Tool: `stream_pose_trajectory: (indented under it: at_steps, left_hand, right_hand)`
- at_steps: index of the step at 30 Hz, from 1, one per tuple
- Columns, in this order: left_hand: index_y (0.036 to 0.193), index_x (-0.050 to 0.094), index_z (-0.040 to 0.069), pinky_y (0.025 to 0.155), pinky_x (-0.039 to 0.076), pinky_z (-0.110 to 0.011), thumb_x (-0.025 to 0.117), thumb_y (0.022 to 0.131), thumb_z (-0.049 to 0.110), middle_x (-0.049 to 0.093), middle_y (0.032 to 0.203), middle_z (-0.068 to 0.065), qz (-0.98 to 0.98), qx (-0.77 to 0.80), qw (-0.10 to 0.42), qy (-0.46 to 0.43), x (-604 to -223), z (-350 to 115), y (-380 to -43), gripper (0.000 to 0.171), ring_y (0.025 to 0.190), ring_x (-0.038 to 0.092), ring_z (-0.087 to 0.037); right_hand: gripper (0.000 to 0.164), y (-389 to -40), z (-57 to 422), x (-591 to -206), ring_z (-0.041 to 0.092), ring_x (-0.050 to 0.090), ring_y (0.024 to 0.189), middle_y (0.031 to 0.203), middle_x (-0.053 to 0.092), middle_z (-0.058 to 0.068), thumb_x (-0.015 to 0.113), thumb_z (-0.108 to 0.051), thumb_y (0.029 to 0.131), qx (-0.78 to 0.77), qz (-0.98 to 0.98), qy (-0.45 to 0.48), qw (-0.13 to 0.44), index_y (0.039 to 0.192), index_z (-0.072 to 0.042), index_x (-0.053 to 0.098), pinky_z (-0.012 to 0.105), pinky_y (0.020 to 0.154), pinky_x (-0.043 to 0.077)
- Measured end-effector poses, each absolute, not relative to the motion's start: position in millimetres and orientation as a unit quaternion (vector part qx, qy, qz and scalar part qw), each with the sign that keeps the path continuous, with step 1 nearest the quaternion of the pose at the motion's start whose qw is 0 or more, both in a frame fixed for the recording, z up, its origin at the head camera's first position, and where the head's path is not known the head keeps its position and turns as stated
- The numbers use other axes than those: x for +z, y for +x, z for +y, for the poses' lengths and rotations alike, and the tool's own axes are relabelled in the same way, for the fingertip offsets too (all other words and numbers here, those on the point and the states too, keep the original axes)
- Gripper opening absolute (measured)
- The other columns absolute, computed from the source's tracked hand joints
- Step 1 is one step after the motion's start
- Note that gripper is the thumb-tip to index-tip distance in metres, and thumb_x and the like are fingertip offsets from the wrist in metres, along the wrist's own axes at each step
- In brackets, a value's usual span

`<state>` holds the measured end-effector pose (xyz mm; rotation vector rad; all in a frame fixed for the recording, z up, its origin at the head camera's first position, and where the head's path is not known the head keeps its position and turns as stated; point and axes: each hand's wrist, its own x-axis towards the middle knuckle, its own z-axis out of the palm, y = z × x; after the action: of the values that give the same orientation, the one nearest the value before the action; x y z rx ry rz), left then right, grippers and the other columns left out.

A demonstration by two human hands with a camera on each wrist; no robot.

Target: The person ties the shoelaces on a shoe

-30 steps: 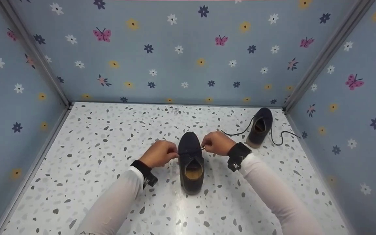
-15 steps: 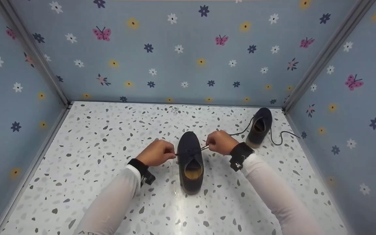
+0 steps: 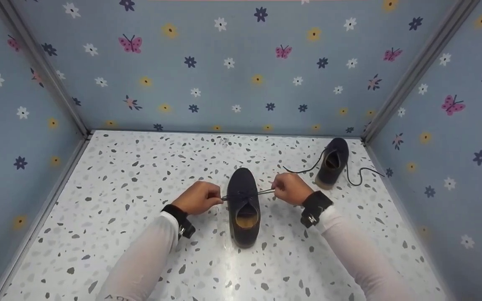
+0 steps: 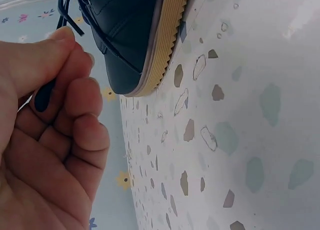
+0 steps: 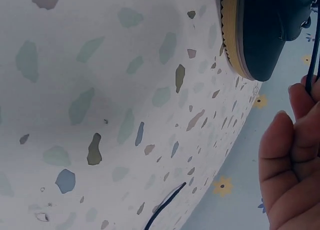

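A dark navy lace-up shoe (image 3: 242, 179) stands upright on the floor, toe pointing away from me. Left of it, my left hand (image 3: 199, 197) pinches the shoelace between thumb and forefinger; in the left wrist view a rounded lace loop (image 4: 44, 96) shows inside the curled fingers. On the other side my right hand (image 3: 292, 188) grips a doubled stretch of shoelace (image 3: 266, 191), pulled straight out from the shoe. The right wrist view catches the fingers (image 5: 277, 145) only at its edge, with lace strands (image 5: 313, 54) running up from them. The knot is too small to make out.
A second navy shoe (image 3: 327, 177) stands at the back right, near the wall corner. Its untied laces (image 3: 358, 184) trail over the speckled floor (image 3: 140, 167) on both sides. Flower-patterned panels (image 3: 241, 83) enclose the floor at the back, left and right.
My hands have drawn apart, the right one moving right and slightly nearer, the left one a little left. More lace now shows between each hand and the shoe.
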<state>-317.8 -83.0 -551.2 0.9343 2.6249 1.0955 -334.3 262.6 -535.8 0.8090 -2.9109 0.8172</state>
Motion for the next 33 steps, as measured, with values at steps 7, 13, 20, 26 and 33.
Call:
stream_pose_trajectory:
  at_steps: [7, 13, 20, 26, 33]
  left_hand:
    - [0.077, 0.069, 0.014, 0.061, 0.042, -0.023, 0.076, 0.095, 0.014, 0.062, 0.069, 0.006, 0.874, 0.366, 0.088, 0.307, -552, -86, -316, 0.019, 0.063, 0.051, -0.005]
    - [0.075, 0.069, 0.014, 0.06, 0.043, -0.023, 0.076, 0.094, 0.01, 0.065, 0.07, 0.005, 0.878, 0.364, 0.086, 0.299, -557, -88, -314, 0.021, 0.062, 0.052, -0.006]
    - [0.077, 0.069, 0.014, 0.061, 0.045, -0.024, 0.076, 0.094, 0.012, 0.068, 0.073, 0.003, 0.877, 0.369, 0.097, 0.294, -555, -88, -314, 0.019, 0.064, 0.054, -0.006]
    - [0.082, 0.074, 0.014, 0.065, 0.047, -0.026, 0.076, 0.095, 0.016, 0.071, 0.078, 0.002, 0.88, 0.37, 0.101, 0.281, -552, -86, -314, 0.014, 0.066, 0.055, -0.007]
    - [0.085, 0.077, 0.016, 0.065, 0.045, -0.025, 0.078, 0.095, 0.019, 0.072, 0.077, 0.003, 0.884, 0.391, 0.077, 0.246, -556, -86, -313, 0.01, 0.065, 0.054, -0.006]
  right_hand:
    - [0.01, -332, 265, -543, 0.011, 0.059, 0.07, 0.078, 0.071, 0.007, 0.065, 0.001, 0.081, 0.254, -0.93, 0.264, 0.017, 0.086, -0.004, 0.073, 0.025, 0.066, 0.048]
    - [0.008, -332, 266, -548, 0.012, 0.06, 0.069, 0.077, 0.07, 0.007, 0.067, 0.002, 0.08, 0.255, -0.925, 0.281, 0.028, 0.084, -0.004, 0.071, 0.026, 0.065, 0.049]
    - [0.008, -331, 266, -547, 0.013, 0.06, 0.07, 0.077, 0.07, 0.006, 0.067, 0.0, 0.08, 0.244, -0.928, 0.28, 0.032, 0.085, -0.004, 0.073, 0.027, 0.066, 0.049]
    - [0.01, -328, 269, -547, 0.015, 0.06, 0.071, 0.077, 0.068, 0.007, 0.068, 0.001, 0.082, 0.235, -0.923, 0.298, 0.065, 0.087, -0.003, 0.074, 0.03, 0.066, 0.051]
    - [0.014, -321, 269, -549, 0.019, 0.07, 0.081, 0.09, 0.076, 0.01, 0.069, 0.003, 0.088, 0.266, -0.911, 0.3, 0.097, 0.094, -0.004, 0.079, 0.035, 0.075, 0.059]
